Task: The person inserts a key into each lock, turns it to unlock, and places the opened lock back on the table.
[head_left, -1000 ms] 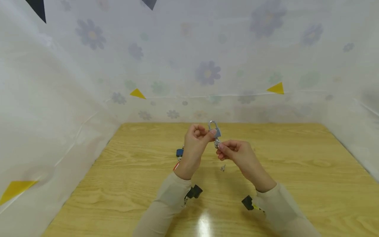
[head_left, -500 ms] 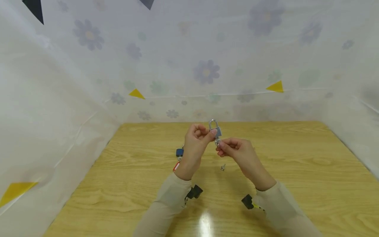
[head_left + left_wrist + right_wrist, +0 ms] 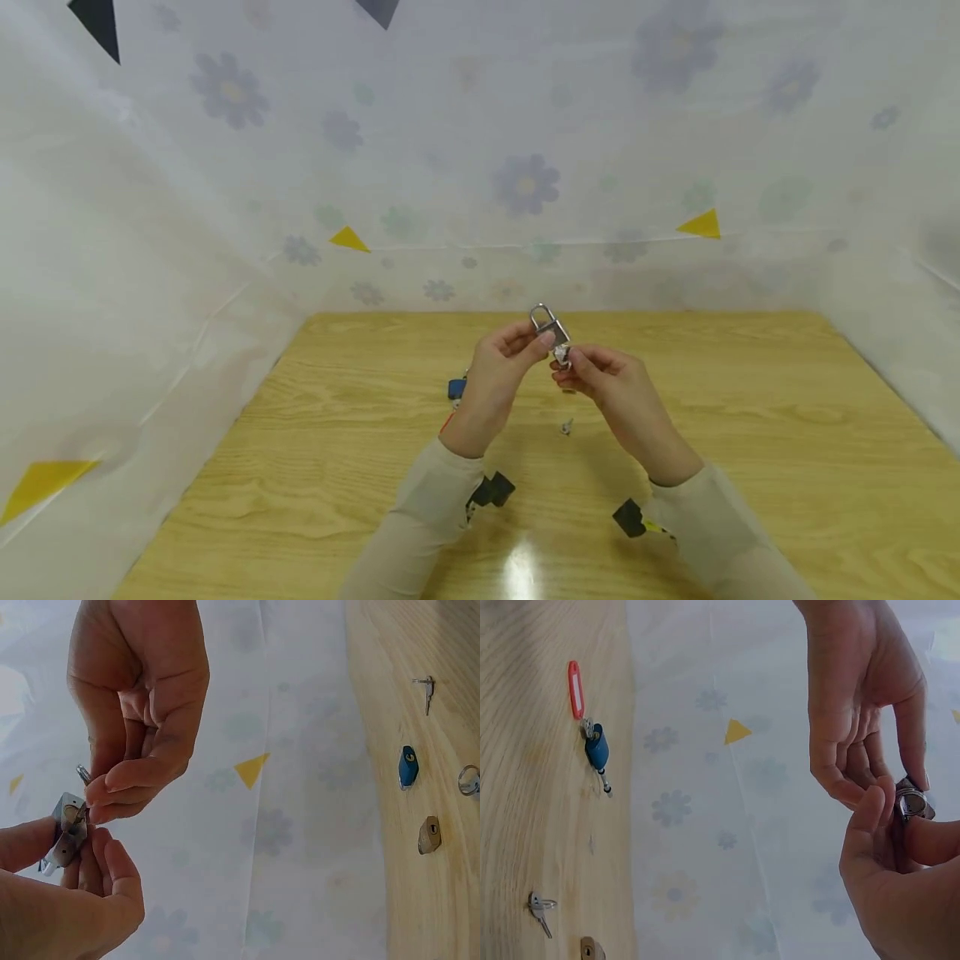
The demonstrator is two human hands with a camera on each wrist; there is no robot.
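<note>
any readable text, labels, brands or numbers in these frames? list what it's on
None readable.
Silver padlock: any marking too small to read.
Blue key head: pale mark, too blurred to read.
Red key tag: no lettering shows.
Floral backdrop: flowers and triangles only.

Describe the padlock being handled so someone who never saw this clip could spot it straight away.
Start at the wooden table and look above its middle, where both hands meet in the air. The small silver padlock sits between them: the left hand holds its body, the right hand pinches at its underside. Unlike the blue-headed key and small key lying on the table, it is held up.
</note>
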